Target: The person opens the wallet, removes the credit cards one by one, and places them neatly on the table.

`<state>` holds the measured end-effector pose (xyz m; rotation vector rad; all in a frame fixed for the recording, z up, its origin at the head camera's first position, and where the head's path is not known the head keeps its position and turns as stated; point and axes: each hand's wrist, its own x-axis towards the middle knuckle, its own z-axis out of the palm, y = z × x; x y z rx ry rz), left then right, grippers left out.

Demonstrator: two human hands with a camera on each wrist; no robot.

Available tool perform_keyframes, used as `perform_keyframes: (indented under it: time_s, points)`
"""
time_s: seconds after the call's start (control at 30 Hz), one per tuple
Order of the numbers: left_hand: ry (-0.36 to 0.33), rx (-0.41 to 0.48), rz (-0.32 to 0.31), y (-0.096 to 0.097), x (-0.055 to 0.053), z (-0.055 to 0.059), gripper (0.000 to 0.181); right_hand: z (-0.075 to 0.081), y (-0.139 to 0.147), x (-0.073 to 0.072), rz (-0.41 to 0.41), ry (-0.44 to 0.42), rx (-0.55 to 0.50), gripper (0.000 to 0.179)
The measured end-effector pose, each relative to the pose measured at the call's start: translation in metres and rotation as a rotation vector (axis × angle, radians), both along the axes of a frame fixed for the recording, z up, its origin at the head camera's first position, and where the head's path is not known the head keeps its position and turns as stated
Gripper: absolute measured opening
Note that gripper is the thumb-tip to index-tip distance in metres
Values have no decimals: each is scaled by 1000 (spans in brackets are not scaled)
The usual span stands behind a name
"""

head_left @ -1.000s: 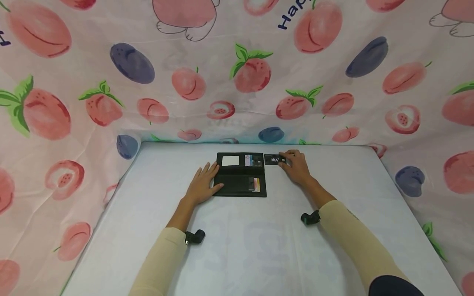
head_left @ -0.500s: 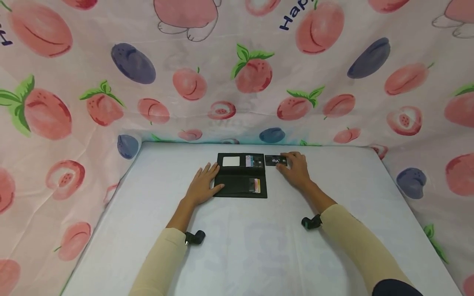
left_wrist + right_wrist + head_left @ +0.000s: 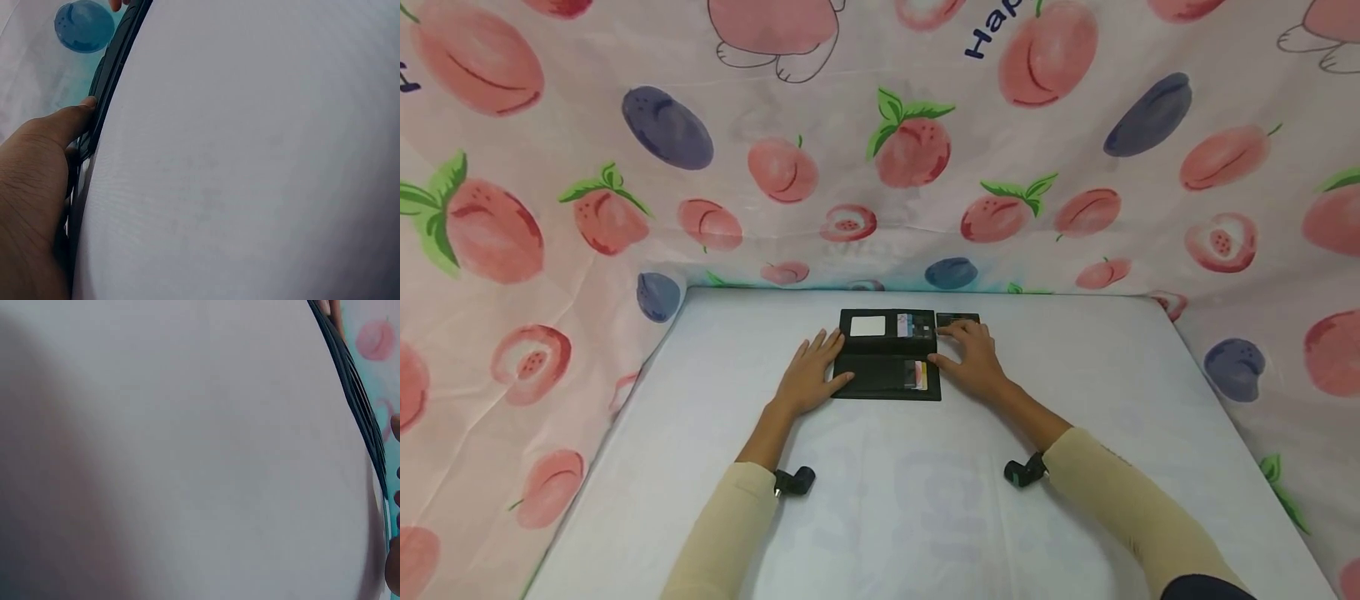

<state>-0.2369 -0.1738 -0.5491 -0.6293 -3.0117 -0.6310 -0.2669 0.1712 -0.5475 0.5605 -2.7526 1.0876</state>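
Note:
A black wallet lies spread out on the white table, with several cards in its pockets. My left hand rests at its left edge, fingers extended and thumb over the near part in the left wrist view. At the wallet's right edge is my right hand, thumb and forefinger spread, fingertips overlapping the edge near the fold. Just beyond those fingers a black card lies beside the upper half, partly hidden by the hand. Only a few fingers of it show in the right wrist view.
The white table extends toward me and to both sides. Behind it and along the sides hangs a fruit-print cloth. In the wallet's upper half sit a white panel and cards; more cards fill the lower pocket.
My right hand has let go of the black card and moved left and slightly nearer, to the wallet's right edge. The card stays beside the wallet; the left hand has not moved.

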Motion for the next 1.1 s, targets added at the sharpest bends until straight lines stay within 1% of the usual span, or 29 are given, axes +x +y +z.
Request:
perform_keyframes:
  time_s: [0.17, 0.27, 0.47, 0.57, 0.8, 0.93, 1.1]
  points:
    - [-2, -1, 1, 0, 0, 0, 82, 0, -10, 8, 48, 1, -5, 55]
    - [-5, -4, 2, 0, -1, 0, 82, 1, -15, 12, 71, 11, 16, 58]
    - [0, -6, 0, -1, -1, 0, 82, 1, -20, 16, 119, 31, 37, 58]
    - [4, -4, -1, -1, -1, -1, 82, -2, -21, 17, 147, 50, 32, 59]
    - [6, 2, -2, -1, 0, -1, 82, -12, -22, 19, 218, 128, 32, 57]
    - [3, 2, -3, -1, 1, -1, 82, -15, -23, 20, 232, 159, 30, 56]
    - [14, 6, -5, -1, 1, 0, 82, -14, -24, 19, 221, 164, 31, 53]
